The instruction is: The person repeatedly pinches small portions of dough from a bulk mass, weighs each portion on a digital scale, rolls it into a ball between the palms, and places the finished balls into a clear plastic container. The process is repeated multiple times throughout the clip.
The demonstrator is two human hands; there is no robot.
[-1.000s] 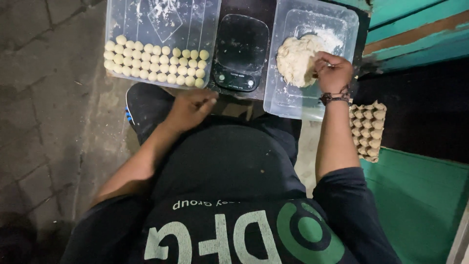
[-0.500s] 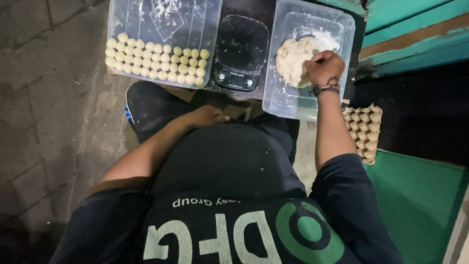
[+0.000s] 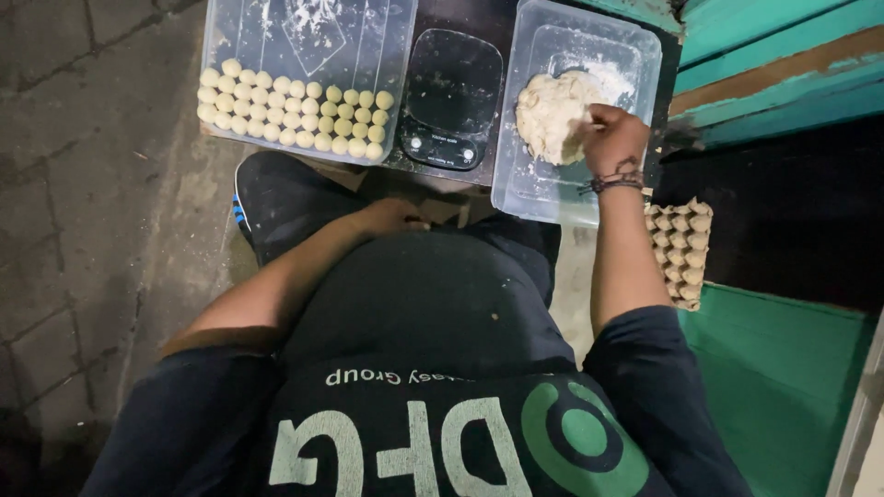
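Rows of little dough balls (image 3: 290, 115) sit tidy in the left clear tub (image 3: 387, 83), the left hand (image 3: 391, 217) rests loosely curled on the lap, beside the black scale (image 3: 454, 97), and the right hand (image 3: 615, 138) pinches the big dough lump (image 3: 550, 112) in the right tub (image 3: 534, 189).

Two clear tubs sit side by side: the left tub (image 3: 276, 37) and the right tub (image 3: 635, 55). One black scale (image 3: 453, 97) stands between them. One dough lump (image 3: 548, 115) lies in the right tub. The dough balls (image 3: 290, 115) in the left tub lie in three rows, roughly a dozen to a row, some forty in all; the exact count is hard to tell. One egg tray (image 3: 681, 248) sits by the right tub. Two hands show: the left hand (image 3: 391, 218) and the right hand (image 3: 615, 140).
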